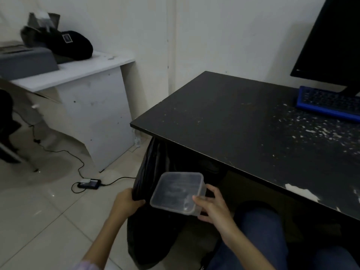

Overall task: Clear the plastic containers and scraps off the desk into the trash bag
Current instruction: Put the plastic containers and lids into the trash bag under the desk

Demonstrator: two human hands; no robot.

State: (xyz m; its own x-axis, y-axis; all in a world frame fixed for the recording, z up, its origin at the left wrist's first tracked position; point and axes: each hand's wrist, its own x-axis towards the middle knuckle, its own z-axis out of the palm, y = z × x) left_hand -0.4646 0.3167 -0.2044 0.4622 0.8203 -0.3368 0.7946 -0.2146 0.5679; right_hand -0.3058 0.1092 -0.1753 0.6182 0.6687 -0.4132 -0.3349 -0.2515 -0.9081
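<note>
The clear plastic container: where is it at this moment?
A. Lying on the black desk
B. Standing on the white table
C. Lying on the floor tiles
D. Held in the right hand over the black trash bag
D: the right hand grips the clear plastic container above the black trash bag, whose edge the left hand holds.

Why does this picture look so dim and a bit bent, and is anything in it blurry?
In the head view the light is low and flat, so the black trash bag blends into the shadow under the desk; the wide lens bows the edges and tilts the monitor; the hat at top left looks soft and smeared; the plastic container, held by the right hand, is fairly sharp.
</note>
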